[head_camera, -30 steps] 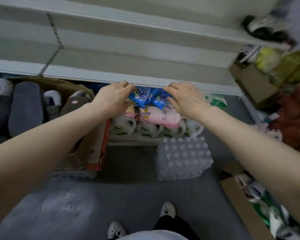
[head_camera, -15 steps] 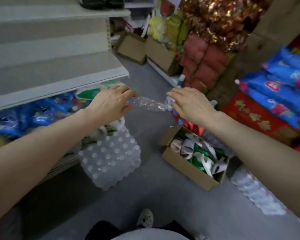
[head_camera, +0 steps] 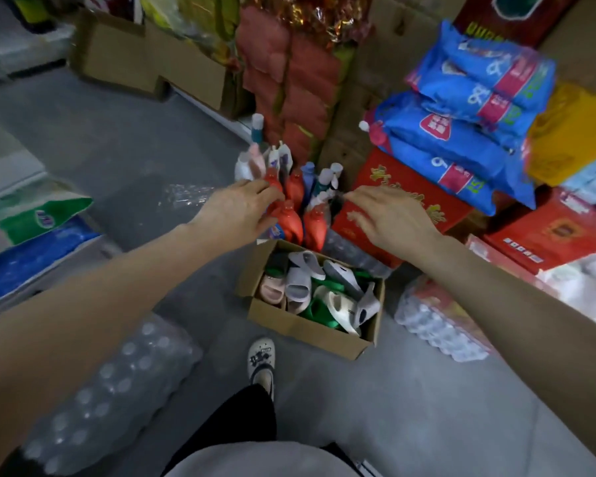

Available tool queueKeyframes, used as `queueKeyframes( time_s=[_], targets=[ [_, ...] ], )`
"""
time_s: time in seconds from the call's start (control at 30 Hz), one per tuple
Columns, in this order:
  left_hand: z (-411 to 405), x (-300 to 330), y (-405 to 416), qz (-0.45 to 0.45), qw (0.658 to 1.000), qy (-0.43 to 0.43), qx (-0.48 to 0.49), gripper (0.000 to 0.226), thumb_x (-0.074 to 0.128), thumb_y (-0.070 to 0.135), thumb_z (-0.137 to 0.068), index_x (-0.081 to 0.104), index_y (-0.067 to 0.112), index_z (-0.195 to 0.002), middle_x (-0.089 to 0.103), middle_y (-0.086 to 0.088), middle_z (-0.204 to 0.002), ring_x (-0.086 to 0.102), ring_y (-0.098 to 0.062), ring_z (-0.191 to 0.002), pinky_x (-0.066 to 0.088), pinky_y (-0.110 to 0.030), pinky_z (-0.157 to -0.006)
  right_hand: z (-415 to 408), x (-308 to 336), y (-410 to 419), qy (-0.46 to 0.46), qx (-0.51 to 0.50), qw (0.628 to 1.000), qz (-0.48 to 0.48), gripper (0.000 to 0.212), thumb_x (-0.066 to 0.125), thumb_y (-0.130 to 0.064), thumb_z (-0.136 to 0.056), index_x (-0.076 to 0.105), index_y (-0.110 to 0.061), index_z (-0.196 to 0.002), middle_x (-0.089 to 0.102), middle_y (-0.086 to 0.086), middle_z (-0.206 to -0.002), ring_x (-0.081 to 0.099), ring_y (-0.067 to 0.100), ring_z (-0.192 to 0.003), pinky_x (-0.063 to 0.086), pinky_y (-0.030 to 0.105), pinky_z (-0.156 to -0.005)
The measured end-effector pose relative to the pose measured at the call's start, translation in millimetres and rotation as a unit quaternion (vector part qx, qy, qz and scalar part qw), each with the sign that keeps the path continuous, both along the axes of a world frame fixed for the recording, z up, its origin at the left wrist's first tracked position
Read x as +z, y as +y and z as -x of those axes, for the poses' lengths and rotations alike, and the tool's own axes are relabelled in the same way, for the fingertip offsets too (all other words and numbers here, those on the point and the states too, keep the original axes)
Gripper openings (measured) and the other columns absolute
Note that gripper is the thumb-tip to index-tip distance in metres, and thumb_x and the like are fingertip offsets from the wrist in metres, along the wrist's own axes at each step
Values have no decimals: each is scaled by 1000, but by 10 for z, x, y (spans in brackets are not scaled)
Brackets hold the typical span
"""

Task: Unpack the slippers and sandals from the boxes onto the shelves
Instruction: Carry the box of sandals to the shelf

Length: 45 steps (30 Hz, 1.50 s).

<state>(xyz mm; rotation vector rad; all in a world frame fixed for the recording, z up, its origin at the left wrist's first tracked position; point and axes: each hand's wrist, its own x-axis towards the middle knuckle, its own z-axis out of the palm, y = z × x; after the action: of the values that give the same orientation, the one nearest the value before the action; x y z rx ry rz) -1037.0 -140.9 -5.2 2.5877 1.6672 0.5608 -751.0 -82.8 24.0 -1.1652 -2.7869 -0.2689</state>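
Note:
An open cardboard box (head_camera: 307,330) stands on the grey floor just ahead of my foot. Inside lie jumbled slippers and sandals: a grey pair (head_camera: 300,287), a pink one (head_camera: 272,287), white ones (head_camera: 341,304) and green ones (head_camera: 320,313). My left hand (head_camera: 238,208) and my right hand (head_camera: 389,215) are stretched out above the far edge of the box, fingers apart, both holding nothing. A crumpled clear plastic wrapper (head_camera: 186,197) is just left of my left wrist, apart from the hand.
Red detergent bottles (head_camera: 291,218) stand behind the box. Red cartons (head_camera: 403,187) and blue packs (head_camera: 461,139) are stacked at the right. Shrink-wrapped bottle packs (head_camera: 111,390) lie at my left and right (head_camera: 437,325). A low shelf with packs (head_camera: 31,218) is at far left.
My view has swung right, from the white shelves to the box of slippers. The clear wrapper stretched between my hands half a second ago has left them.

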Motion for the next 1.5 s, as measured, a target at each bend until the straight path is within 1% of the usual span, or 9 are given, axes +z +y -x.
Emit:
queueKeyframes(
  time_s=[0.2,0.43,0.63,0.8,1.0,1.1,1.17,1.27,1.5],
  targets=[
    [-331,-277,1088,23,1000,9,-11,34,74,21,-76,66,11,-108,66,-10,-99,65,-33,-81,55,-40,-61,-313,-198,943,-7,0,1000,24,35,58,-20,-90,66,-6,-120,70,16,-113,68,35,-95,56,45,-82],
    [-672,-535,1793,66,998,-1,19,39,73,25,-79,64,17,-116,65,-5,-109,63,-29,-92,54,-38,-69,-676,-509,1824,-22,-13,996,85,35,62,-19,-91,65,-10,-125,68,12,-119,66,33,-101,55,44,-84],
    [-1111,-913,1947,111,982,-50,146,38,75,23,-77,64,17,-112,64,-7,-107,64,-32,-88,52,-37,-60,-921,-1011,2464,-15,50,986,157,35,55,-21,-91,64,-11,-124,68,12,-118,65,34,-102,53,46,-87],
    [-1686,-1519,1715,178,933,-109,294,42,62,30,-86,57,21,-127,59,-7,-117,59,-32,-97,52,-43,-69,-1088,-1689,2850,-28,105,965,241,38,52,-18,-93,61,-12,-130,66,12,-123,61,34,-108,50,40,-90],
    [-2493,-2449,1146,247,842,-204,435,36,69,20,-84,61,13,-118,62,-10,-112,62,-38,-92,53,-44,-64,-1287,-2835,3101,-32,82,939,333,37,51,-20,-97,59,-16,-133,64,11,-128,60,33,-112,49,40,-89],
    [-2732,-3023,900,289,789,-235,488,35,63,23,-87,60,16,-121,63,-10,-112,63,-39,-89,53,-44,-66,-1373,-3505,3116,-55,44,933,352,37,42,-27,-98,61,-15,-128,67,13,-118,63,34,-103,45,34,-77],
    [-2814,-3469,747,300,769,-243,509,39,56,32,-84,59,18,-120,64,-10,-109,65,-39,-86,54,-42,-64,-1412,-3972,3109,-55,49,933,352,40,43,-24,-95,61,-12,-128,68,18,-108,64,37,-92,36,30,-69],
    [-2853,-4195,572,311,746,-261,528,44,49,41,-82,56,18,-118,62,-10,-110,66,-38,-86,56,-44,-65,-1430,-4683,3160,-72,58,937,337,44,49,-17,-95,55,-11,-138,68,22,-102,65,41,-84,41,36,-64],
    [-3019,-5666,546,366,712,-237,551,61,69,21,-84,45,5,-138,50,-19,-129,59,-44,-100,51,-49,-78,-1288,-6086,3404,-110,22,933,341,50,49,-26,-100,41,-18,-148,68,20,-109,64,39,-91,50,41,-71]
  ],
)
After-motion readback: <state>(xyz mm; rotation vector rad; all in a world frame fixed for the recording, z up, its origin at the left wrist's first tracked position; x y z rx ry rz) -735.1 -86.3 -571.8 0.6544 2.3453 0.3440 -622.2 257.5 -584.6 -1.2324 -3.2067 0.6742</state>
